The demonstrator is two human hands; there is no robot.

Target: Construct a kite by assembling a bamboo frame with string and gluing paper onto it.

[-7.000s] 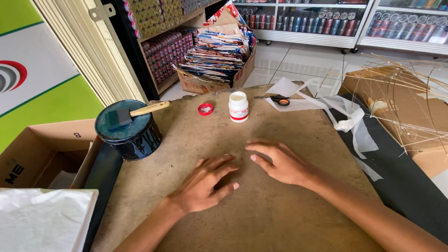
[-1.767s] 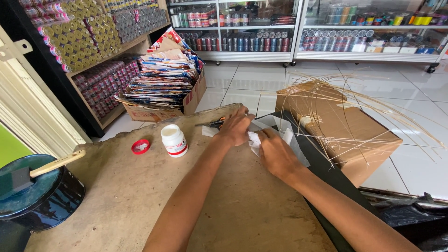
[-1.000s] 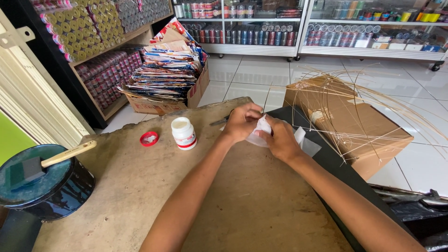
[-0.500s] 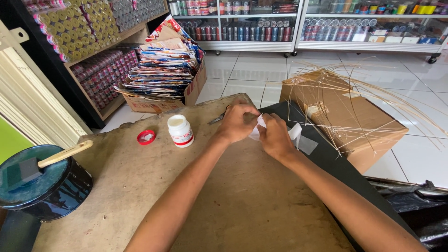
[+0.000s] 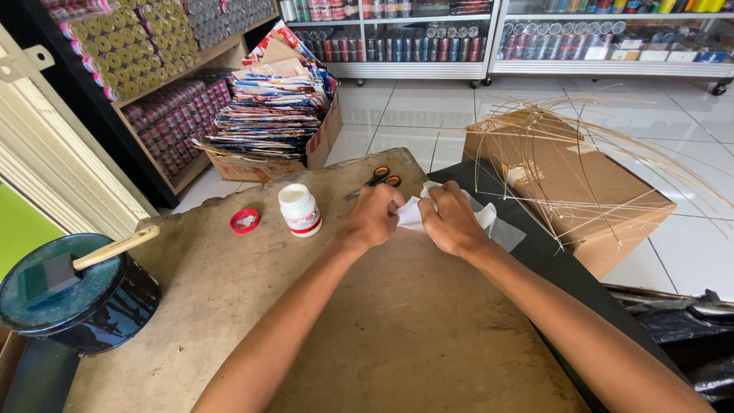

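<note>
left hand [image 5: 375,216]: fingers curled, pinching white paper [image 5: 413,216] | right hand [image 5: 451,222]: pinching the same paper from the other side, knuckles up | paper: between both hands, at the far edge of the brown table [image 5: 229,306] | nearby: scissors [image 5: 372,181] just beyond hands; white bottle [image 5: 299,210] and red cap [image 5: 245,221] to the left

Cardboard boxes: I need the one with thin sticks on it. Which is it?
The closed brown box on the floor right of the table; the other box holds stacked packets.
</note>
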